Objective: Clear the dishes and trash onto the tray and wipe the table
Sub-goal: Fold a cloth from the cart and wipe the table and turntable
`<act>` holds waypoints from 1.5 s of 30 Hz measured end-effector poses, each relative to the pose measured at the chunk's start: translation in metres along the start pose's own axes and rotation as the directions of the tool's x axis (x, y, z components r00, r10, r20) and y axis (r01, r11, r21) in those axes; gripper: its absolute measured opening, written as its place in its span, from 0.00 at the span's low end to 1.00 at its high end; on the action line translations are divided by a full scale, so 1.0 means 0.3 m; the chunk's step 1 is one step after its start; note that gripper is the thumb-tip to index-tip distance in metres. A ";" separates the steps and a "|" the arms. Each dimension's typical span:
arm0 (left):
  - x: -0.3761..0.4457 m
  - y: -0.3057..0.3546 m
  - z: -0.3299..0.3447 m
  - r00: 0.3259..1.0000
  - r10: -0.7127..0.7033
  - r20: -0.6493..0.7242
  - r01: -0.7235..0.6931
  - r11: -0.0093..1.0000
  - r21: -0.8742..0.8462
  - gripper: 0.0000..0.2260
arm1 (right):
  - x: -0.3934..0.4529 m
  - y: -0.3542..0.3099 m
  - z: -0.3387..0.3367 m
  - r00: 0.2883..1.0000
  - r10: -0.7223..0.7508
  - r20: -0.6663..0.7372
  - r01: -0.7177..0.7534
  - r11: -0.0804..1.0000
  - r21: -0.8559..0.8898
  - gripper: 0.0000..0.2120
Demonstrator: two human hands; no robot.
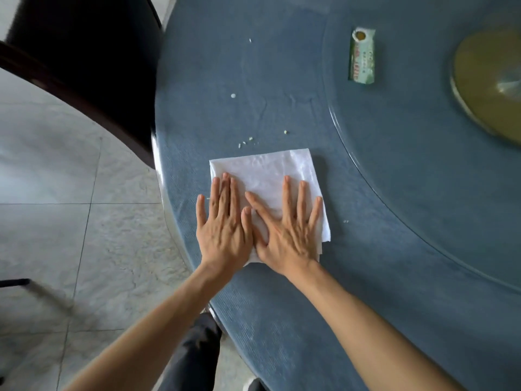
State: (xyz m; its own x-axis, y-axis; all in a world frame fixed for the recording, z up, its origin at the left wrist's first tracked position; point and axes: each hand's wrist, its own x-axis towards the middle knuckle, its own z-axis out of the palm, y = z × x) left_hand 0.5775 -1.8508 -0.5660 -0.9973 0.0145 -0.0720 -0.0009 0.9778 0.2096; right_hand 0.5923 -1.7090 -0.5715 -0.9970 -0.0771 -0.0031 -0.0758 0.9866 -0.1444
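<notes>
The white cloth (267,187) lies flat on the blue table (366,249), near its left edge, folded to a rough square, and both hands press on its near half. The left hand (222,221) and the right hand (287,224) lie side by side with straight, spread fingers, palms down; neither one pinches the cloth. The crumbs (248,141) lie just beyond the far edge of the cloth, and 2 more white bits, the nearer at (233,95), lie farther away on the same line. So I judge the next wipe must go away from the body, toward the far side, and the left hand is a little nearer to this line of crumbs. A green wrapper (362,55) lies far right, on the glass turntable (423,165), its long axis running near to far. A dark chair (84,52) stands at the far left, and a pale tiled floor (70,207) is at the left. No tray is in view.
</notes>
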 end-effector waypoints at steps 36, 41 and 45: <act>0.741 -0.058 -0.317 0.859 -0.231 0.456 0.506 0.516 -0.692 0.13 | 0.548 -0.097 -0.172 0.949 0.250 0.190 -0.314 0.756 0.574 0.36; 0.727 -0.006 -0.422 0.861 0.073 0.503 0.391 0.540 -0.746 0.15 | 0.547 -0.139 -0.231 0.910 0.243 0.337 -0.415 0.484 0.770 0.62; 0.681 0.030 -0.489 0.771 0.333 0.543 0.336 0.512 -0.790 0.13 | 0.555 -0.128 -0.263 0.889 0.295 0.351 -0.420 0.217 0.881 0.60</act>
State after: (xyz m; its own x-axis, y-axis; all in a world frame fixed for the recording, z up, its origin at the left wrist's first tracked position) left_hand 0.3631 -1.8696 -0.4358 -0.7293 0.4500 -0.5154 -0.3934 0.3406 0.8540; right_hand 0.4281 -1.7482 -0.4883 -0.9034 0.1725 -0.3925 0.4148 0.1198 -0.9020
